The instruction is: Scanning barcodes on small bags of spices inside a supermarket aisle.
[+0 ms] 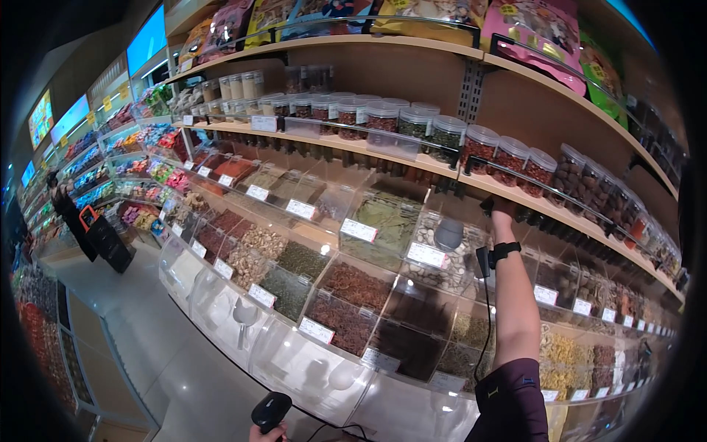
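Note:
At the bottom edge my left hand (pixel 269 435) grips a black handheld device (pixel 272 412), perhaps a barcode scanner, over the walkway. My right arm stretches out across clear bulk-food bins. Just below the shelf of jars, my right hand (pixel 501 209) is partly hidden, with a dark object (pixel 487 205) beside its fingers; I cannot tell whether it is held. A black strap (pixel 504 251) circles that wrist, with a small box (pixel 483 262) and a hanging cable. To the left of this arm lies a bin of pale dried slices (pixel 439 276) with a grey scoop (pixel 449 235).
Lidded plastic jars (pixel 382 116) line the wooden shelf (pixel 331 138) behind a rail. Large bags (pixel 534 41) stand above. A bin of dried leaves (pixel 381 215) sits mid-display. On the left, a person (pixel 69 215) stands near a black wheeled case (pixel 107 241) on the walkway.

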### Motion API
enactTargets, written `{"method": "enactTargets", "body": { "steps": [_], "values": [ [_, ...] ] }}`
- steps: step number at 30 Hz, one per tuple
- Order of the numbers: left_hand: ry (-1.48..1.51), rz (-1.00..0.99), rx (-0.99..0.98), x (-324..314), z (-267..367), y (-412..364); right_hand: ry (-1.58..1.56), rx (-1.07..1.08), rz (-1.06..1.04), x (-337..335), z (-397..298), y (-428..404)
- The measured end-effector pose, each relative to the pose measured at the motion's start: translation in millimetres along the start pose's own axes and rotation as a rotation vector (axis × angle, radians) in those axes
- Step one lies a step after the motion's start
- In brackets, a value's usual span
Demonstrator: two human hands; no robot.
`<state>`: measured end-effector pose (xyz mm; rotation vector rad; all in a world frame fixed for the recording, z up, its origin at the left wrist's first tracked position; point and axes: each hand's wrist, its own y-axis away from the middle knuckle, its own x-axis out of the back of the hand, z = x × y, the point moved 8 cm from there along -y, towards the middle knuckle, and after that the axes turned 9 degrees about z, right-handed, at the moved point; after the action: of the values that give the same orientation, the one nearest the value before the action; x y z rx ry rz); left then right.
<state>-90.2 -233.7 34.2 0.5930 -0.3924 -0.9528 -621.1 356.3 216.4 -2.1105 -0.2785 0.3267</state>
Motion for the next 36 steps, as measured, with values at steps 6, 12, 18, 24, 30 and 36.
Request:
{"method": "enactTargets", "body": {
  "steps": [6,12,18,24,30,36],
  "values": [
    [-0.028,-0.188,-0.058,-11,-1,-28,-0.462,-1.152,-0.529,71,-52,55],
    [-0.098,-0.358,0.102,-6,8,-37,-0.619,-1.122,-0.318,236,-185,132],
    [-0.224,-0.485,-0.026,22,28,-86,-0.37,-1.601,-0.009,444,-234,375],
    [-0.303,-0.685,-0.051,24,28,-131,-0.23,-1.301,-0.06,451,-329,394],
    [-0.37,-0.853,-0.055,31,20,-126,-0.178,-1.143,-0.063,421,-391,386],
    [-0.275,-0.81,-0.041,56,10,-126,-0.141,-1.162,-0.046,441,-394,381]
  ]
}}
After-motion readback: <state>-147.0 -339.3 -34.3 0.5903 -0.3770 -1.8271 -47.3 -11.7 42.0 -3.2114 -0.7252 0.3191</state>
